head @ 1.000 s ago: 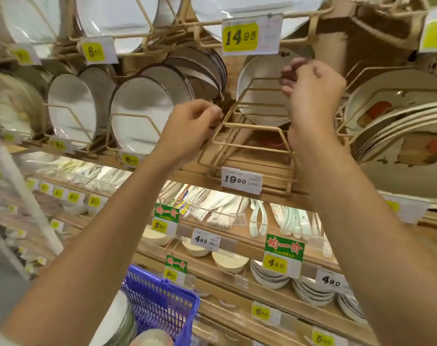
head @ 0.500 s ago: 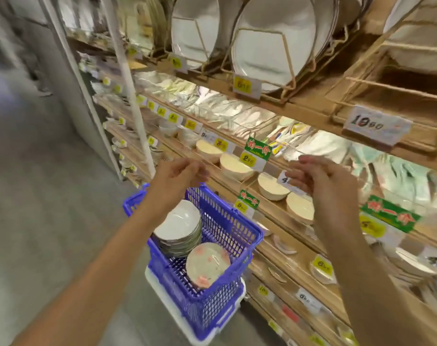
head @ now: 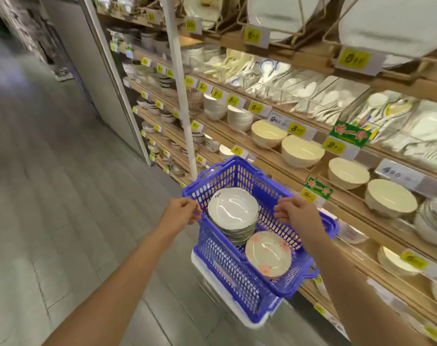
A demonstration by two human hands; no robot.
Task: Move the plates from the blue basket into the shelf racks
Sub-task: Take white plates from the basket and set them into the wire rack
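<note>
Both hands have come down from the rack overhead, now out of view, and my left hand (head: 178, 213) and right hand (head: 298, 214) each curl over a side rim of the blue basket (head: 227, 260), where a white plate stack (head: 233, 209) and one pink-flowered plate (head: 268, 254) await shelving.

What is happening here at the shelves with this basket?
A person is at shop shelves of tableware. The left grip and right grip, bare hands, each hold a side rim of the blue basket. Inside it are a stack of white plates and one flowered plate, tilted, beside the stack. No plate is in hand yet.
</note>
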